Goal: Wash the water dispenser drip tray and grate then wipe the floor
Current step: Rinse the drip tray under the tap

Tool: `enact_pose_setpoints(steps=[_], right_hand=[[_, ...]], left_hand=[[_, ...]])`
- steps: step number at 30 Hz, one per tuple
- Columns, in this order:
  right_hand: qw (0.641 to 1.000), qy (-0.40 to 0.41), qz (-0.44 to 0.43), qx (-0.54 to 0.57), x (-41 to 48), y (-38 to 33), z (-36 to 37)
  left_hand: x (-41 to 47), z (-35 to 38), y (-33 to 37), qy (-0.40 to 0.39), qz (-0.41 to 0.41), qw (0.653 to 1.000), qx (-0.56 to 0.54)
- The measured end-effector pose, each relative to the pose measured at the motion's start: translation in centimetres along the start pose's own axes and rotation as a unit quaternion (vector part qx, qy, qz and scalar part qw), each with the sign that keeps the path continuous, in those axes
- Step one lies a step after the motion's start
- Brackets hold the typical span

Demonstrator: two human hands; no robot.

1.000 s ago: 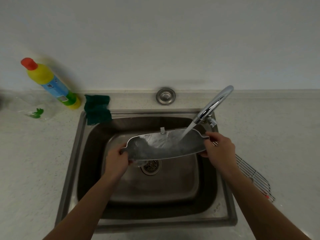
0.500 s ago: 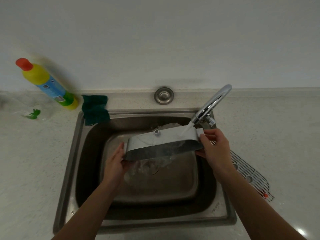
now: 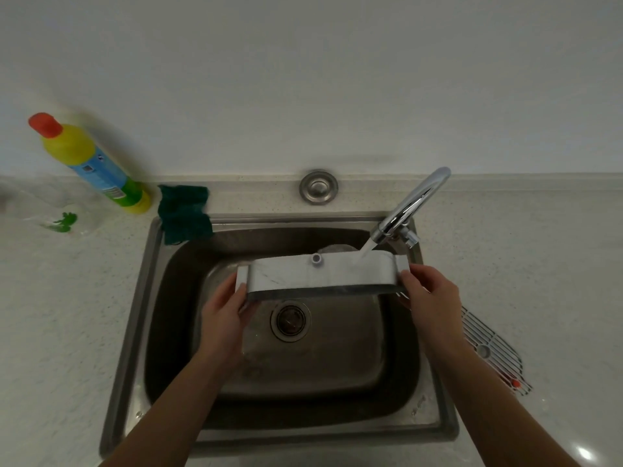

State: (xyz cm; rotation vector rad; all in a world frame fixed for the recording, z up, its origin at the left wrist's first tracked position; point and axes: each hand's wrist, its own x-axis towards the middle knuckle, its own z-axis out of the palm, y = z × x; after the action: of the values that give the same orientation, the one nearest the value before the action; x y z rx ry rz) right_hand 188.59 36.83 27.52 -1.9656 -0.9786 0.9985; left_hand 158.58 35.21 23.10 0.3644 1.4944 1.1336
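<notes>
while the tray [image 3: 320, 276] hangs over the sink [image 3: 135, 318] turned bottom-side up toward the camera, best to keep it tipped so water sheets off toward the drain [image 3: 290, 320] rather than pooling. worth sliding it sideways under the stream, so the left end gets rinsed as well as the right, where water lands now. firm pinch at both ends advised, wet plastic likely slippery.

forearms reaching in from the near edge, converging over the basin. left hand [image 3: 224, 310] closed on the left end of the tray, thumb on the near face, fingers tucked behind and below. right hand [image 3: 429, 298] clamped on the right end, fingers curled over the rim, wrist slightly raised.

off to the right on the counter, apart from the sink: grate [image 3: 490, 352], lying flat, apparently not yet washed. farther back, tap [image 3: 409, 207] running onto the tray's right part. beyond, at the sink's far left corner, green sponge [image 3: 183, 214] draped over the rim; beside it a yellow bottle [image 3: 91, 160], leaning against the wall. floor wiping yet to come.
</notes>
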Motion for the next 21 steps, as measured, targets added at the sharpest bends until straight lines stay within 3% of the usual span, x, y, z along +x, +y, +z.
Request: enact_pose_setpoints(steps=[5, 9, 14, 21], right_hand=[[0.999, -0.014, 0.034, -0.024, 0.2, 0.9, 0.5], [0.998, -0.009, 0.053, 0.013, 0.1, 0.4, 0.8], [0.999, 0.013, 0.02, 0.045, -0.2, -0.9, 0.5], [0.996, 0.053, -0.009, 0.077, -0.9, -2.4, 0.1]], left_hand=[[-1.7, -0.5, 2.3, -0.009, 0.128, 0.989, 0.078], [-2.0, -0.7, 2.5, -0.008, 0.176, 0.977, 0.12], [-1.6, -0.5, 0.7, 0.016, 0.139, 0.977, 0.163], [-0.9, 0.1, -1.2, 0.014, 0.001, 0.991, 0.133]])
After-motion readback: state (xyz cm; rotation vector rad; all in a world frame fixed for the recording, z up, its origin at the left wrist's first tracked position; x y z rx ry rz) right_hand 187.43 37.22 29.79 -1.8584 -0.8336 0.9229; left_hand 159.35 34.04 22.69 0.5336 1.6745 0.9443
